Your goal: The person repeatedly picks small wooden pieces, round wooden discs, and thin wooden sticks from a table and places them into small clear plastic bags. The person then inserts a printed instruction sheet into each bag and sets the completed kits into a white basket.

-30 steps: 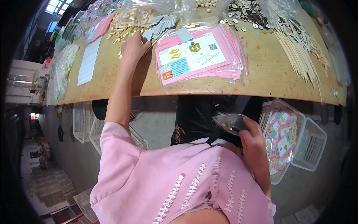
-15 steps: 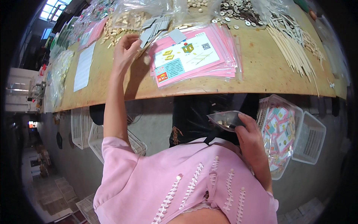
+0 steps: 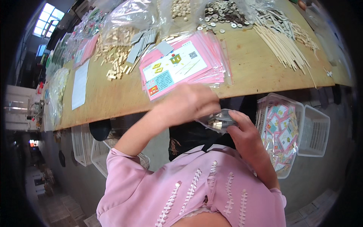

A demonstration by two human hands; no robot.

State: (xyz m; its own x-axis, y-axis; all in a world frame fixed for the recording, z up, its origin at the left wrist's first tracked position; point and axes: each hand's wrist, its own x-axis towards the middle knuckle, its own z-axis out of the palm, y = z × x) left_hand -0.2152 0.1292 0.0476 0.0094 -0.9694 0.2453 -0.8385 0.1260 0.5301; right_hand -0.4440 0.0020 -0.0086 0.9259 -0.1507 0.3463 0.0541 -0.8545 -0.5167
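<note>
My right hand, low in front of my lap, pinches the edge of a small clear plastic bag. Pale wooden pieces show inside the bag. Smeared by motion, my left hand is at the bag's mouth with its fingers curled downward. Its fingertips are hidden, and I cannot make out what is in them. Just beyond, at the table's edge, lies a stack of pink-bordered printed cards in clear bags. A grey rectangular piece rests on top of that stack.
On the wooden table are small wooden blocks, grey strips, round beads, dark and white discs, wooden sticks and a white paper sheet. Below right, a white basket holds filled packets.
My left hand has moved from the grey strips and wooden blocks, toward me and rightward, to the bag's mouth. My right hand keeps hold of the bag. The view has shifted slightly.
</note>
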